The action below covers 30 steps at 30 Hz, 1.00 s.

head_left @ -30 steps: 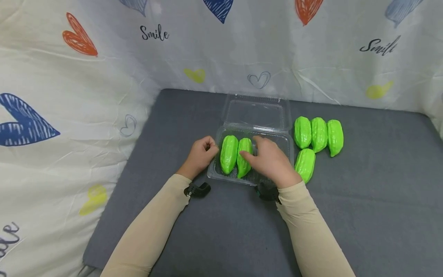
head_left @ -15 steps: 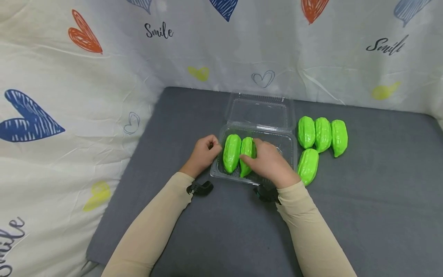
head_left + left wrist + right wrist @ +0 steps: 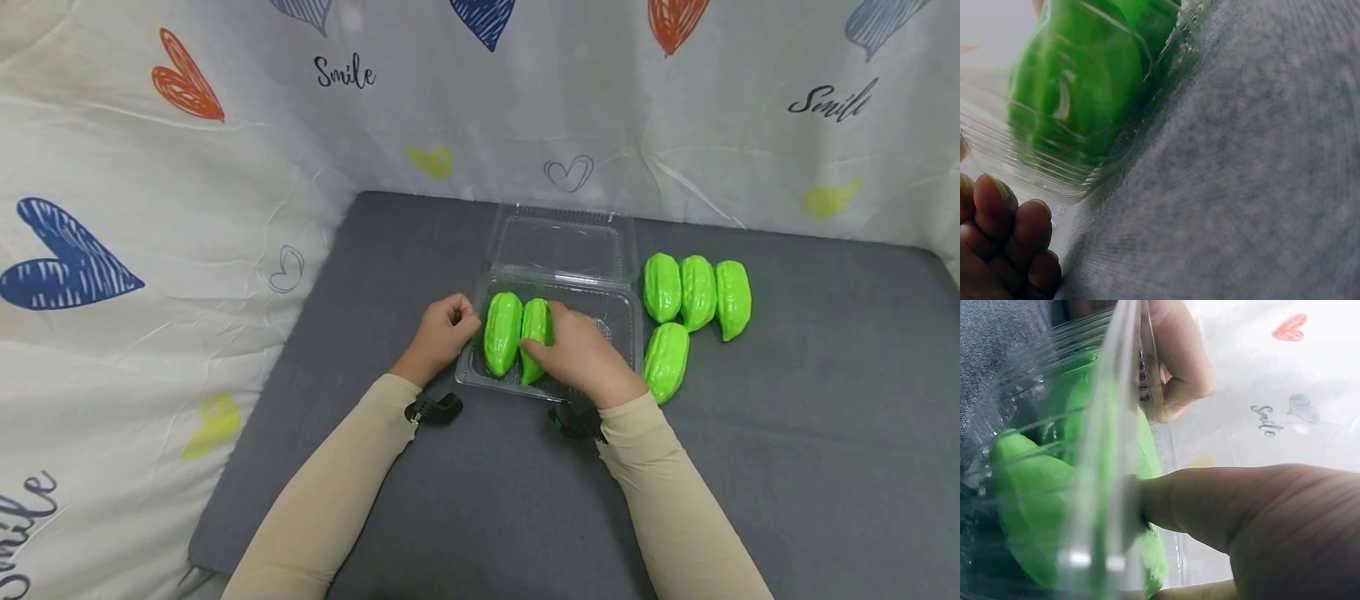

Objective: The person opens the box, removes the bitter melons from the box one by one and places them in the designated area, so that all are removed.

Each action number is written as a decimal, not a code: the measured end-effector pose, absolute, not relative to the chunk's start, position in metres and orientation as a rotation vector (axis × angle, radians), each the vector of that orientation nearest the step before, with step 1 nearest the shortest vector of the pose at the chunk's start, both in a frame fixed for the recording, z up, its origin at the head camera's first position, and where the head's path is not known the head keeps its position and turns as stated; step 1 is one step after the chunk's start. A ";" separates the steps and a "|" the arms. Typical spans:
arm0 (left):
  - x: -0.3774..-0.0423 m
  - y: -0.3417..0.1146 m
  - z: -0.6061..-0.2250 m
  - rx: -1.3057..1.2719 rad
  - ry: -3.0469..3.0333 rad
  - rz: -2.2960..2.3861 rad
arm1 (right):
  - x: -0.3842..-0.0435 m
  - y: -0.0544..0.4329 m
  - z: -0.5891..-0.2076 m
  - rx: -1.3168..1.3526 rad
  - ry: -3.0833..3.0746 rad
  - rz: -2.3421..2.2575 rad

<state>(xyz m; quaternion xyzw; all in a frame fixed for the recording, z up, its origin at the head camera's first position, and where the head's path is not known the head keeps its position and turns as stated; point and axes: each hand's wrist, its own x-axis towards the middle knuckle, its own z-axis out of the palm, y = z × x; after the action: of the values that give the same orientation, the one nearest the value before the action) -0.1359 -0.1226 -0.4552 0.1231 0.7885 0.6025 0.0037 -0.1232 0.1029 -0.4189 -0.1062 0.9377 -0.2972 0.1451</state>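
A clear plastic clamshell container (image 3: 622,333) lies with its lid (image 3: 562,242) folded back on the grey table. Two glossy, bright green ridged fruits sit side by side in its left half, the left fruit (image 3: 502,333) and the right fruit (image 3: 535,342). My right hand (image 3: 588,354) holds the right fruit, its thumb on the near-left side and its fingers on the far-right side. At the container's left rim, my left hand (image 3: 441,332) pinches the edge with curled fingers. The left wrist view shows those fingers (image 3: 1032,225) beside the clear wall.
Right of the container lie several more green fruits: a row of three, including a middle one (image 3: 698,293), and a nearer one (image 3: 667,362) close to my right wrist. A white cloth (image 3: 480,108) printed with hearts hangs behind and along the left of the table (image 3: 825,417).
My right hand's fingers have closed in on the right fruit in the container. The left hand stays at the rim. The whole view has shifted slightly.
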 end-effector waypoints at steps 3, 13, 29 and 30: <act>-0.136 -0.123 -0.456 0.386 2.468 1.892 | -0.123 0.103 -0.417 -0.299 2.698 -0.860; -0.135 -0.122 -0.454 0.389 2.473 1.893 | -0.122 0.104 -0.416 -0.289 2.681 -0.878; -0.134 -0.122 -0.452 0.376 2.488 1.887 | -0.119 0.108 -0.410 -0.290 2.693 -0.894; -0.134 -0.122 -0.452 0.373 2.492 1.887 | -0.119 0.108 -0.409 -0.287 2.698 -0.889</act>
<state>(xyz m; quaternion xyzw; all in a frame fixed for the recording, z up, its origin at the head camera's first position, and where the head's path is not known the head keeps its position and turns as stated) -0.1342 -0.1216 -0.4523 0.1185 0.7916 0.5994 -0.0033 -0.1187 0.1081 -0.4089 -0.0994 0.9352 -0.3083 0.1428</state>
